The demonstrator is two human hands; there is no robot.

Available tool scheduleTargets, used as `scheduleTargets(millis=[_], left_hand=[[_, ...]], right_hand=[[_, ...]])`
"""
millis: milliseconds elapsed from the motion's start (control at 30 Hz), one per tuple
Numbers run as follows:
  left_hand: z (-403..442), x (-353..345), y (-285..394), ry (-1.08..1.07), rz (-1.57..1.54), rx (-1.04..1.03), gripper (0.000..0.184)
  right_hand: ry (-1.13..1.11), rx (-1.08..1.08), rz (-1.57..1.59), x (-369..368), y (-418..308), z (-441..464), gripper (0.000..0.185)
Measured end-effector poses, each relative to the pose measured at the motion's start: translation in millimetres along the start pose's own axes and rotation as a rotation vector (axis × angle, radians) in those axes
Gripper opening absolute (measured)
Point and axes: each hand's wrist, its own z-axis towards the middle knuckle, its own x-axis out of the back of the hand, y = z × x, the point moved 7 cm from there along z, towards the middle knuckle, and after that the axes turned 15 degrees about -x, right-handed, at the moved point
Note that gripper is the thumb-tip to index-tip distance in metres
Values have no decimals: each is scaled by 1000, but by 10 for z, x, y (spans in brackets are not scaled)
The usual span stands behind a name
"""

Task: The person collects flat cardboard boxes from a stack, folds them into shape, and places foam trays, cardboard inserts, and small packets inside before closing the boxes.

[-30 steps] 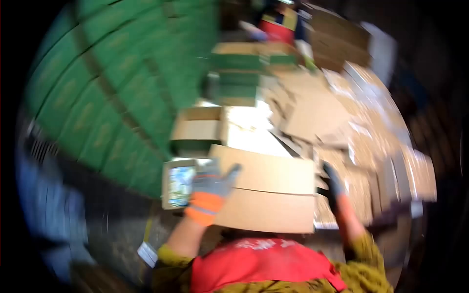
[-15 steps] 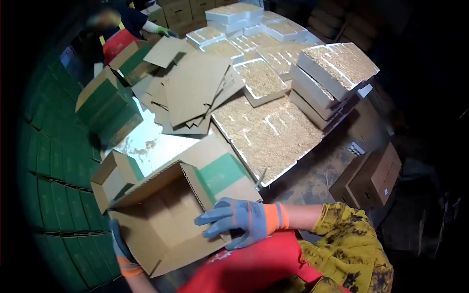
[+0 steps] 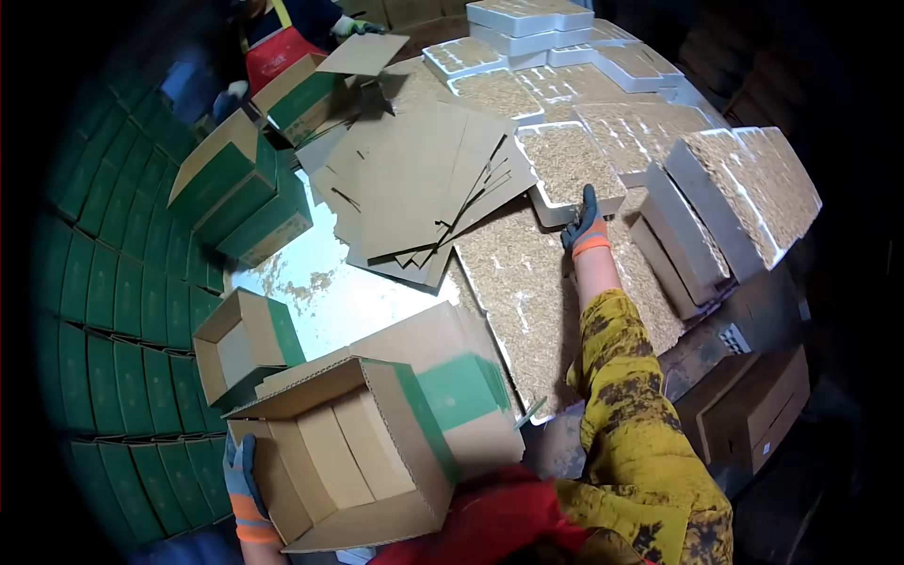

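In a grey and orange glove, my left hand (image 3: 243, 485) grips the left wall of an open, empty cardboard box (image 3: 344, 452) with a green outer side, tilted at the lower left. My right hand (image 3: 586, 226), gloved alike, reaches out to the near edge of a white-rimmed tray (image 3: 570, 162) filled with tan granular material. Its thumb points up and its other fingers curl at the tray's side, partly hidden. Below that hand lie more filled trays (image 3: 523, 311). Flat cardboard sheets (image 3: 424, 179) are piled left of the tray.
Green boxes (image 3: 104, 377) are stacked along the left. Open green-and-tan boxes (image 3: 235, 188) stand near a bright white surface (image 3: 325, 292). Filled trays (image 3: 753, 193) are stacked at the right, above brown boxes (image 3: 753, 405). Another person in a red apron (image 3: 278, 58) works at the far left.
My right hand has left the box and moved up and forward to the filled tray. The box, now held by my left hand alone, has its opening turned more toward the camera.
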Motion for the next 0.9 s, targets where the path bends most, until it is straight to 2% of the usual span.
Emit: scheduleTargets(millis=[100,167,200,233,300,333,367,467,500,567,633,667,767,800,833,867,900], left_hand=[[-65,-203,186,23,-83,25,38],[-54,-218,206,14,-73,24,38],[20,-110,97,-1,-24,25,37],[44,-49,24,-21,21,29,37],[-9,-146,94,-62,-96,78,38],[-12,-212,103,-87,-163,102,38],[-18,-239,86,-104,-187,73,39],[-10,-300,112,-159,-280,20,41],[-38,-365,158,-163,-337,28,42],[-100,-429,214,-159,-453,48,44],[-41,-337,100,-181,-430,16,42],[1,-277,4,-182,-417,0,41],[258,-182,-420,-142,-240,-75,48],[186,-271,-263,-177,-163,-40,57],[83,-392,-96,-205,-82,5,66],[33,-324,-246,-213,-259,-51,68],[89,-496,-310,-274,-447,-138,69]], right_hand=[[-112,64,44,-254,-113,347,57],[-197,86,86,-420,-162,239,61],[-71,227,91,-241,-216,450,67],[-2,306,122,-130,-212,316,66],[135,474,182,67,-123,-213,65],[-57,518,203,220,-44,-280,64],[-22,509,230,278,126,-789,60],[272,571,145,925,516,-1516,64],[220,534,160,938,585,-1912,80],[287,557,37,1183,640,-2423,74],[244,556,-126,1341,543,-2852,67],[158,740,-228,1231,396,-3137,46],[27,721,-395,786,170,-4060,58],[-73,736,-454,633,88,-4267,58],[-124,545,-393,599,102,-4378,56],[-321,258,-339,144,312,-4810,54],[-389,292,-386,-62,395,-4996,52]])
